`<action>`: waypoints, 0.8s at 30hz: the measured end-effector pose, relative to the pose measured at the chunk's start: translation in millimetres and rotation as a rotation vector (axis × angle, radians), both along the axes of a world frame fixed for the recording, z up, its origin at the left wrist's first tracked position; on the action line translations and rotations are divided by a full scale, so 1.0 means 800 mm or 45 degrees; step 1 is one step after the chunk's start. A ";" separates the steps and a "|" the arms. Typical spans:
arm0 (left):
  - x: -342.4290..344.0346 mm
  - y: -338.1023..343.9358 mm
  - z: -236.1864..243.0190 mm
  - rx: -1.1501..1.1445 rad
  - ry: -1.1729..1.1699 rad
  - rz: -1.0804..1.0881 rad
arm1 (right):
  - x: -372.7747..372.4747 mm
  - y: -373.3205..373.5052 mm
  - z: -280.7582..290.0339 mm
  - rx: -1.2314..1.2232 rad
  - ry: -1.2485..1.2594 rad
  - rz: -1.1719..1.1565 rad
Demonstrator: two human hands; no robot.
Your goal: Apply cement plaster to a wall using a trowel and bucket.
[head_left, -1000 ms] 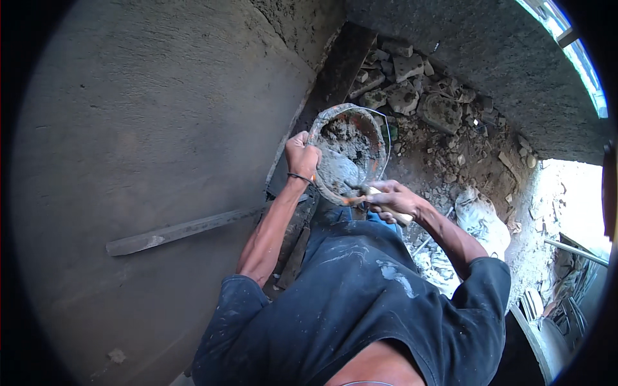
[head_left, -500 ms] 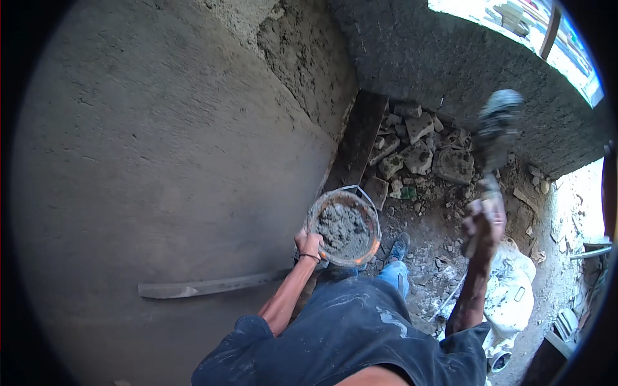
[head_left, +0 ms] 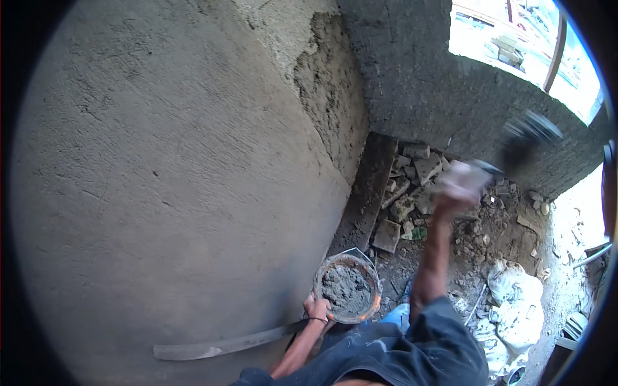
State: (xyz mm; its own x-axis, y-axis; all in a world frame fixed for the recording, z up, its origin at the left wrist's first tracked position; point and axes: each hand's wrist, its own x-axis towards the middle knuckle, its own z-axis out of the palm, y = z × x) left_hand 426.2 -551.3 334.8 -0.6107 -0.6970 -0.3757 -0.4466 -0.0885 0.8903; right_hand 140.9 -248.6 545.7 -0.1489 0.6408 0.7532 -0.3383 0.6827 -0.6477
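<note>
Right hand (head_left: 460, 182) swung higher, upper right: fingers clamped on blurred trowel (head_left: 523, 145) | left hand (head_left: 315, 307), lower centre: fingers clamped on bucket (head_left: 376, 302) rim | mortar (head_left: 346, 289) likely heavy; hold rim firmly

Dirt floor (head_left: 514, 242), rubble (head_left: 403, 209), seemingly white sacks (head_left: 520, 302)

From the person's head, the left of two fisheye cameras worn side by side looks steeply down, over the dark shirt (head_left: 418, 347) nearest it at the lower edge, to the bucket (head_left: 368, 314) farther below. It takes in the wall (head_left: 180, 167) at left and the rubble (head_left: 403, 207) beyond, bending straight edges near its rim.
</note>
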 end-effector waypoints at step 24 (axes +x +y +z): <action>-0.137 0.006 0.134 -0.424 0.054 -0.613 | 0.242 0.031 -0.050 1.008 -2.014 1.525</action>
State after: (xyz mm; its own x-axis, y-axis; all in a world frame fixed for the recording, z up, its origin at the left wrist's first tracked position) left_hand 316.7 -546.5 441.9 -0.8974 -0.4140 -0.1524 -0.3309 0.4032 0.8532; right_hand 334.9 -223.4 506.1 -0.7557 -0.5272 -0.3886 -0.3027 0.8073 -0.5066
